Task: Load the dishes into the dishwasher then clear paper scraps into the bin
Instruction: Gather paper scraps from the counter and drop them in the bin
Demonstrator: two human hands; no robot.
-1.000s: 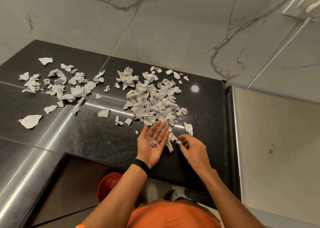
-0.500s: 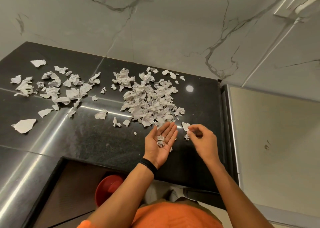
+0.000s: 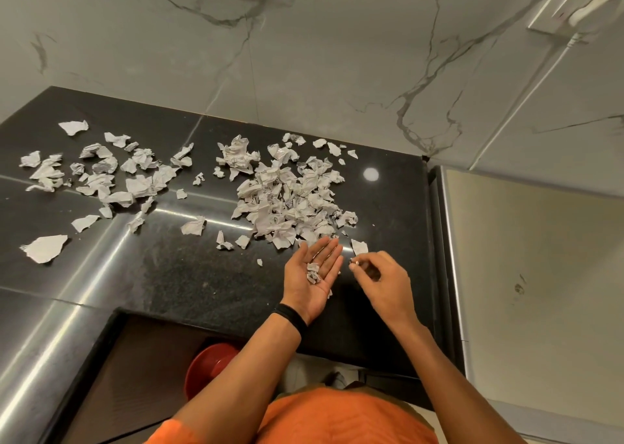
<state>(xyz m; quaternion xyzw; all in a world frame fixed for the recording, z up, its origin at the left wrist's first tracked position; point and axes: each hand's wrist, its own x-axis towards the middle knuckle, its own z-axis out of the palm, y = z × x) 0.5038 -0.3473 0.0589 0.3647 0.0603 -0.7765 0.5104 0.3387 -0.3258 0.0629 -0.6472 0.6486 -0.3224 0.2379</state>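
The person is using two hands over the black counter. The left hand is lying palm up with straight fingers, carrying two or three small scraps. Just beside it, the right hand is pinching one tiny scrap in curled fingertips. Paper is lying in two groups, uncountable: a dense pile just beyond the left fingertips and a looser scatter well left. One red bowl is sitting below the counter's edge.

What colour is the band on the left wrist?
Plain black wristband, clearest in the head view.
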